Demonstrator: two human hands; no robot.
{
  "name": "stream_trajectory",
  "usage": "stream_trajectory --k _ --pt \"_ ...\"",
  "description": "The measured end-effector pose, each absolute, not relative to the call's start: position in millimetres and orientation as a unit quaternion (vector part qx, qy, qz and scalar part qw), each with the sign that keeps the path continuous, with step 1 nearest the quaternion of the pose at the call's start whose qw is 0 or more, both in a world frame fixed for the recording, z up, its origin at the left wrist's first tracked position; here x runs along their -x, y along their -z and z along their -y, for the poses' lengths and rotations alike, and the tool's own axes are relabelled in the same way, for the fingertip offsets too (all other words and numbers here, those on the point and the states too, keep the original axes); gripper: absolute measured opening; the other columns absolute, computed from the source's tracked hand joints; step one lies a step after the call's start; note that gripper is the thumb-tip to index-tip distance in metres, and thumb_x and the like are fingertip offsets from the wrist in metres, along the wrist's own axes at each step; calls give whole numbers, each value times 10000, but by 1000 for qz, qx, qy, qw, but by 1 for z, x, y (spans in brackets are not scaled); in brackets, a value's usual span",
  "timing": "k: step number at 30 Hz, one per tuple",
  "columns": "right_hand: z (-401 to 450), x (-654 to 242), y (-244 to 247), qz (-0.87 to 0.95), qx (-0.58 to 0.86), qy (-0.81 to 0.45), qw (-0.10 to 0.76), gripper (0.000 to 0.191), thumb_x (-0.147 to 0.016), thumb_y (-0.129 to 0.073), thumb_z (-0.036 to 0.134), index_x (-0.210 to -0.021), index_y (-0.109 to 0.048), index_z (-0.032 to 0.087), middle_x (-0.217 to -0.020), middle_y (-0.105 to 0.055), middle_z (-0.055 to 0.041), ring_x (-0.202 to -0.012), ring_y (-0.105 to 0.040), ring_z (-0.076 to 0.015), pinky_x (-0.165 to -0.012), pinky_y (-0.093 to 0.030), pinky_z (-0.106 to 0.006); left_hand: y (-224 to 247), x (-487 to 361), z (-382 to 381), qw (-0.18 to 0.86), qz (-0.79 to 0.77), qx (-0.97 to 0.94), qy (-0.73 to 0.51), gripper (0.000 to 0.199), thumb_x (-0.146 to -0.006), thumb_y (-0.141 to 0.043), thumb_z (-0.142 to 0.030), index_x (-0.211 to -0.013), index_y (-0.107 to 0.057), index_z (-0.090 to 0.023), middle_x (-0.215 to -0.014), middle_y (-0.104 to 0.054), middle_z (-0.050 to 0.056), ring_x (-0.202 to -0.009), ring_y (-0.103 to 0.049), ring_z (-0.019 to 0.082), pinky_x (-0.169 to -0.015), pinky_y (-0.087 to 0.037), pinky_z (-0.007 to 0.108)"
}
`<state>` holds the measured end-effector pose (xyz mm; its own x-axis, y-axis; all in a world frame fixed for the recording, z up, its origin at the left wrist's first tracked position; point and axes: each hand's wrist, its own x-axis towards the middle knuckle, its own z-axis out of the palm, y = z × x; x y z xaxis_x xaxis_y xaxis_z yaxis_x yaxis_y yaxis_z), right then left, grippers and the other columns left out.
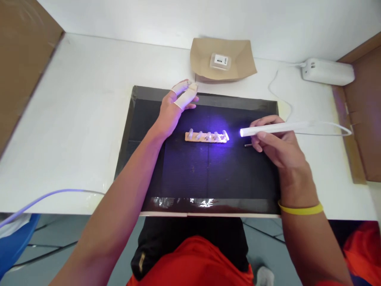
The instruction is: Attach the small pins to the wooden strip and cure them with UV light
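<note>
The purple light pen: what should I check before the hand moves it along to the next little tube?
1. Light on: ok. The light pen glows violet at its tip.
2. Grip: ok. The right hand is closed round the pen.
3. Aim: ok. The glow falls on the right end of the strip of small tubes.
4. Other hand out of the glow: ok. The left hand, with white finger covers, rests on the black mat above and left of the strip.
5. Strip lying flat: ok, it rests on the mat.
6. Pen's cord free: cannot tell. It loops to the right towards the white box.
</note>
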<state>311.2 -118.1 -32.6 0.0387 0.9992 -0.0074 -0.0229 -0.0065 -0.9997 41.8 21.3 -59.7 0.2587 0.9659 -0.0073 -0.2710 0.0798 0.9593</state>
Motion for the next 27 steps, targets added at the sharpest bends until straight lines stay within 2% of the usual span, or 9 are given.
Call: stream_trajectory --k 5,9,16,19,22,24,27 --pt "118 -313 33 472 510 -490 526 289 -721 -933 359 -929 -734 329 -888 -743 44 -486 -498 -97 -392 -368 -270 61 -40 -23 640 -358 -471 -490 323 -827 -825 -353 -1089 -730 -190 -1324 -714 101 -1071 -752 229 -883 -618 286" --pt "121 -315 28 497 516 -487 500 273 -708 -937 326 -904 -751 290 -900 -761 33 -487 -527 -77 -406 -418 -245 60 -40 -23 641 -364 -469 -488 298 -864 -803 -345 -1101 -719 -183 -1290 -715 109 -1130 -743 250 -919 -605 306" --pt "127 -310 24 504 573 -406 503 272 -708 -930 318 -907 -753 264 -848 -740 27 -521 -558 -89 -431 -462 -234 61 -42 -24 635 -364 -474 -490 294 -867 -809 -338 -1100 -711 -187 -1284 -712 103 -1109 -746 231 -924 -596 301" --pt "134 -304 21 540 604 -328 487 224 -767 -891 281 -944 -754 273 -913 -751 4 -625 -628 -118 -514 -513 -254 61 -42 -25 631 -358 -481 -491 305 -881 -792 -370 -1105 -707 -181 -1219 -726 95 -1083 -753 220 -923 -591 300" --pt "149 -292 16 583 610 -253 474 189 -803 -858 239 -954 -750 276 -980 -750 -15 -819 -696 -166 -688 -571 -298 62 -42 -26 630 -357 -483 -493 321 -880 -791 -397 -1098 -701 -179 -1165 -733 88 -1051 -755 212 -909 -590 295" --pt "162 -281 14 601 613 -204 470 181 -829 -830 209 -973 -745 278 -1004 -741 -18 -916 -705 -185 -794 -579 -331 63 -42 -28 630 -353 -482 -496 328 -864 -805 -395 -1088 -701 -179 -1175 -729 90 -1020 -751 201 -892 -592 289" --pt "181 -261 18 609 619 -155 472 179 -863 -784 186 -1003 -728 282 -1032 -737 -17 -968 -707 -194 -864 -582 -359 67 -42 -30 630 -349 -480 -501 320 -853 -807 -383 -1079 -700 -184 -1169 -726 89 -990 -744 187 -875 -594 280"
